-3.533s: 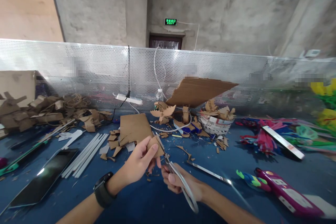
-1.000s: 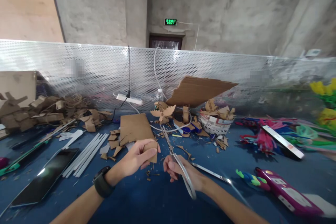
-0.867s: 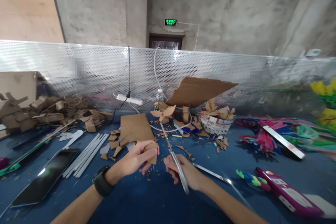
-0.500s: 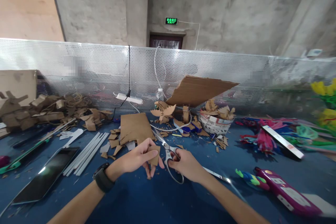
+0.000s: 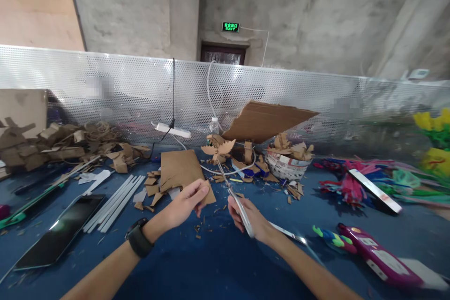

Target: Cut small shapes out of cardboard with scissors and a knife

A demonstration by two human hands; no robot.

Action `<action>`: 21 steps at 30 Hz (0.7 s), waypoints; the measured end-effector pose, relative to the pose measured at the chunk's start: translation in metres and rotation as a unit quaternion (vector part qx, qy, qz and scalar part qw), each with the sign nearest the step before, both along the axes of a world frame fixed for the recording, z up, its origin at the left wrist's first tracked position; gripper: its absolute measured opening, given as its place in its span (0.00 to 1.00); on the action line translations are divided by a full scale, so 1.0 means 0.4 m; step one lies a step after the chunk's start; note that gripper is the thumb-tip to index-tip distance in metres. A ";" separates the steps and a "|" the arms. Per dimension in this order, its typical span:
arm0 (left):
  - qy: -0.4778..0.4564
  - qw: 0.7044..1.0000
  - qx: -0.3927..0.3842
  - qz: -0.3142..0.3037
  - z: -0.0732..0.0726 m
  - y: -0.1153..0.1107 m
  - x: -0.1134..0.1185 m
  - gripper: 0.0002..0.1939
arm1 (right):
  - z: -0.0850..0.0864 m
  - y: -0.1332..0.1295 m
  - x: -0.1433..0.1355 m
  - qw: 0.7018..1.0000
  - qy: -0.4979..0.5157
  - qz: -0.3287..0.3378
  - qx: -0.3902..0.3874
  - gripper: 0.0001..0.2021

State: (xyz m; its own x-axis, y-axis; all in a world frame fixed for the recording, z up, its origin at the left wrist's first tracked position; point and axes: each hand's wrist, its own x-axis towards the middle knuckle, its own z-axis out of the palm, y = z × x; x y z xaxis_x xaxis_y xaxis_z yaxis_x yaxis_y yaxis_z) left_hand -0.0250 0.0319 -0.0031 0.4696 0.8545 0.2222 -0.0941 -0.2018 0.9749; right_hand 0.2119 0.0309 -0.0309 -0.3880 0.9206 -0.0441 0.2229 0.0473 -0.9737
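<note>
My left hand (image 5: 188,204) is closed on a small piece of cardboard (image 5: 210,193), which sticks out past the thumb on the right side. In my right hand (image 5: 251,215) are the scissors (image 5: 239,204), turned edge-on with the blades pointing up and away from me. The blades look closed and stand apart from the cardboard piece. Behind my left hand lies a larger cardboard sheet (image 5: 181,168) with a ragged near edge. Small cardboard scraps (image 5: 198,230) are scattered on the blue tabletop (image 5: 211,267) between and below the hands.
White sticks (image 5: 114,204) and a black tablet (image 5: 61,232) lie at left. A scrap-filled basket (image 5: 286,166), a cardboard figure (image 5: 218,147) and a leaning cardboard panel (image 5: 270,122) stand behind. At right are a glue gun-like purple device (image 5: 379,253) and a white-edged phone (image 5: 374,190).
My right hand has rolled the scissors from face-up to edge-on, and their blades have come together. My left hand has turned, so the cardboard piece now points right and away.
</note>
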 end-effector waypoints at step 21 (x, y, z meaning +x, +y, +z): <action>0.017 0.999 -0.002 0.050 0.016 -0.035 0.027 0.28 | 0.004 -0.047 -0.026 0.988 0.015 0.140 0.059 0.40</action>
